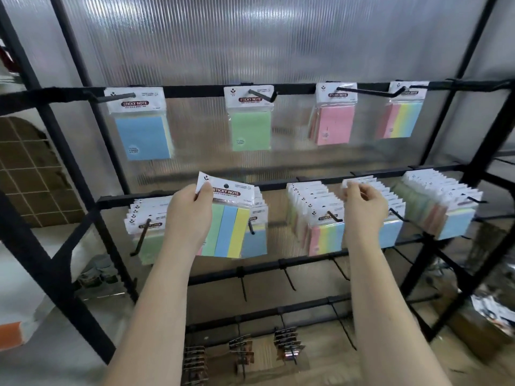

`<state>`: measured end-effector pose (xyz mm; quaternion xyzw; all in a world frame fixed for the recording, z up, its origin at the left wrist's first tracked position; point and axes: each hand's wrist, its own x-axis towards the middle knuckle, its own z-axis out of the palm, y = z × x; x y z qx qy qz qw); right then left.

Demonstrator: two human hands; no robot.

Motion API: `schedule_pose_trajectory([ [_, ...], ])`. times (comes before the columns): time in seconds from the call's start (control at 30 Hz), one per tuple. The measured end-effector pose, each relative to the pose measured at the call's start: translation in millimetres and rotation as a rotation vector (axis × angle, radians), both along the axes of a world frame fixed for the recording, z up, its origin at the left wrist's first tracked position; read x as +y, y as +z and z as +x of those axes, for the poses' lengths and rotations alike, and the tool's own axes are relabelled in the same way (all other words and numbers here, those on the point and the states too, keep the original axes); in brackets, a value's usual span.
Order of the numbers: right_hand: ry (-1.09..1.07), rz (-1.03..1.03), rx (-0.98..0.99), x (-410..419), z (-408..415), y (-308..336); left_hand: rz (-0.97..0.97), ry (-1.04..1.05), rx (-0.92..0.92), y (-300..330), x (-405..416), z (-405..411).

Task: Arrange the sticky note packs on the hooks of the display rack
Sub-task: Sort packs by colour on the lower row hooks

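Note:
My left hand [189, 215] grips a striped sticky note pack [227, 218] by its white header, holding it off the hooks in front of the middle row. My right hand [362, 207] pinches the header of a pack [358, 181] in a full stack hanging on a middle-row hook. The top bar of the black display rack [295, 89] carries a blue pack [140, 126], a green pack [250, 121], a pink pack [334, 118] and a rainbow pack [401, 112]. Thick stacks hang on the middle row at the left [145, 227], centre [315, 218] and right [443, 204].
Bare black hooks [287, 277] jut from the lower bars. Small dark items [242, 349] hang on the bottom row. A corrugated translucent panel [250, 37] backs the rack. Boxes and clutter [490, 316] lie on the floor at the right.

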<state>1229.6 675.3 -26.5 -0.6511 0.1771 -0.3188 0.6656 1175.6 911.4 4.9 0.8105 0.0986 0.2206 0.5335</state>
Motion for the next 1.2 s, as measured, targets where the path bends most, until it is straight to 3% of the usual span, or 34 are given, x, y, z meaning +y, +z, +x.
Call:
schedule_pose_trajectory([
  [0.3, -0.02, -0.255, 0.085, -81.1, -24.3, -3.2, -0.009, -0.106, -0.022, 5.6, -73.5, 6.1],
  [0.87, 0.213, -0.448, 0.097, -310.6, 11.1, 6.8, -0.073, 0.003, -0.113, 11.7, -317.8, 25.0],
  [1.2, 0.284, -0.416, 0.202, -365.3, 28.6, -16.9, -0.008, 0.007, -0.21, 44.4, -388.2, 31.2],
])
